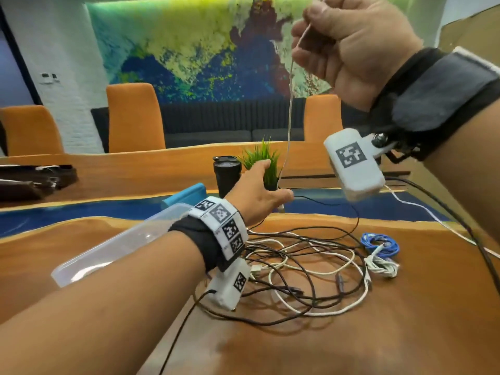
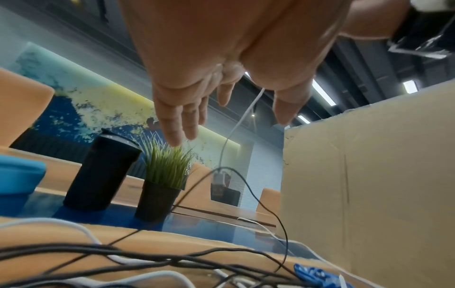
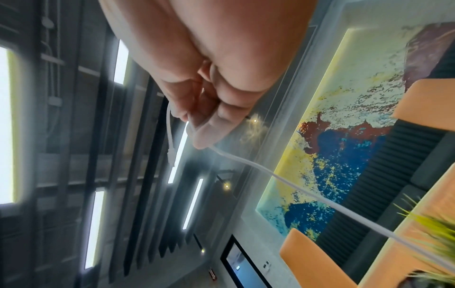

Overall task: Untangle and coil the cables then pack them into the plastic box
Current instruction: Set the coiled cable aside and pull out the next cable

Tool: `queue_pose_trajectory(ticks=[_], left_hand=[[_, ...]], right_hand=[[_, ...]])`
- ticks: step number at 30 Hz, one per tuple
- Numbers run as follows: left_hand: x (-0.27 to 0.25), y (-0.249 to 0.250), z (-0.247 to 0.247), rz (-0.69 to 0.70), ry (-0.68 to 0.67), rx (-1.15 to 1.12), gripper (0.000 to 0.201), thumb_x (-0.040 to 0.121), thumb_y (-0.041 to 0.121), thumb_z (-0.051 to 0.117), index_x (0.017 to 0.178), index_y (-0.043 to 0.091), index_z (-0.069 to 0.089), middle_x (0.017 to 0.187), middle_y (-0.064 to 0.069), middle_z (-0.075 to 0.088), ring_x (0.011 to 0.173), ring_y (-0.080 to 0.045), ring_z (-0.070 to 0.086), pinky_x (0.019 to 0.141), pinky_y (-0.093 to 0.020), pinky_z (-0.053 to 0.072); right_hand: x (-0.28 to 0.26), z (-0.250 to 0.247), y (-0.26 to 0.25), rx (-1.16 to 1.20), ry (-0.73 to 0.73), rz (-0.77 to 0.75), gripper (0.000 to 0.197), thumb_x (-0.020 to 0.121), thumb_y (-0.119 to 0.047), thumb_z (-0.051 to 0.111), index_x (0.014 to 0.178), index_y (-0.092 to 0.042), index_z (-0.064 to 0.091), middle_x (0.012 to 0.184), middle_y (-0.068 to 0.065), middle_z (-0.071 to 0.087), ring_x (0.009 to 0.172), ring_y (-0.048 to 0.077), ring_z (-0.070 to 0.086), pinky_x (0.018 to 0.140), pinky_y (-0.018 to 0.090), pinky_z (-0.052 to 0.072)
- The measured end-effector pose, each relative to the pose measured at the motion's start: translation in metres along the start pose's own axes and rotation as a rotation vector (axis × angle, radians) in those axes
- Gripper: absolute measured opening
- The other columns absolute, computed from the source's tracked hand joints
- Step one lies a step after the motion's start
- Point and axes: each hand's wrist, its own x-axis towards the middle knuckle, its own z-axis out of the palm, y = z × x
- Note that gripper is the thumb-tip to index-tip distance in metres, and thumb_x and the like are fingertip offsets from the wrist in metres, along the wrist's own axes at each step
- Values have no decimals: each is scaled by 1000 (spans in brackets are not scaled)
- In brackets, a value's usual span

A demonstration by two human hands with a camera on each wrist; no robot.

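My right hand [image 1: 308, 33] is raised high at the top right and pinches a thin white cable [image 1: 289, 117]. In the right wrist view its fingers [image 3: 197, 120] curl round the cable, and a short end with a plug [image 3: 170, 154] hangs from them. The cable drops to my left hand [image 1: 262, 189], held low over the table with fingers straight. It passes between thumb and fingers [image 2: 179, 124], and its other plug [image 2: 219, 177] dangles below. A tangle of black and white cables [image 1: 303, 272] lies on the wooden table. The clear plastic box [image 1: 108, 253] sits left of my left forearm.
A coiled blue cable [image 1: 378, 243] and a bundled white one [image 1: 384, 266] lie right of the tangle. Behind the left hand stand a black tumbler [image 1: 227, 171], a potted grass plant [image 1: 263, 163] and a blue lid [image 1: 186, 196]. A cardboard box [image 2: 369, 194] rises at the right.
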Motion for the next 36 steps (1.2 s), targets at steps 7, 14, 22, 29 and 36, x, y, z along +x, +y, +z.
queue_pose_trajectory(ticks=[7, 14, 22, 29, 36], left_hand=[[30, -6, 0, 76, 47, -231, 17, 100, 14, 53, 98, 10, 70, 90, -6, 73, 88, -25, 69, 87, -41, 58], [41, -12, -41, -29, 245, -844, 12, 97, 13, 60, 87, 11, 65, 71, 0, 69, 73, -16, 67, 72, -30, 52], [25, 14, -64, 55, 136, -791, 11, 98, 13, 58, 88, 10, 59, 66, 1, 55, 47, -5, 42, 46, -18, 40], [0, 12, -67, -34, -138, -1008, 26, 103, 18, 43, 95, 8, 66, 71, 1, 52, 57, -5, 40, 50, -16, 37], [-16, -7, -85, -99, -111, -1600, 16, 92, 20, 52, 98, 10, 63, 76, 2, 49, 62, -6, 43, 60, -18, 47]], right_hand=[[8, -34, -11, 273, 119, 25, 9, 102, -12, 45, 101, -7, 53, 83, 6, 63, 74, 15, 64, 72, 23, 54], [-26, -86, 67, -458, 364, 711, 13, 99, -5, 52, 87, -6, 58, 82, 12, 64, 53, 10, 59, 44, 20, 55], [-55, -55, 111, -1036, 109, 468, 33, 91, -36, 66, 117, -16, 66, 97, -2, 64, 83, 12, 60, 67, 27, 53], [-45, 9, 105, -450, -250, 232, 26, 92, -10, 65, 117, -10, 66, 103, 13, 71, 94, 17, 66, 91, 35, 55], [-47, 7, 113, -137, 31, 380, 19, 98, -17, 54, 100, -7, 71, 73, 4, 56, 53, 9, 41, 43, 19, 33]])
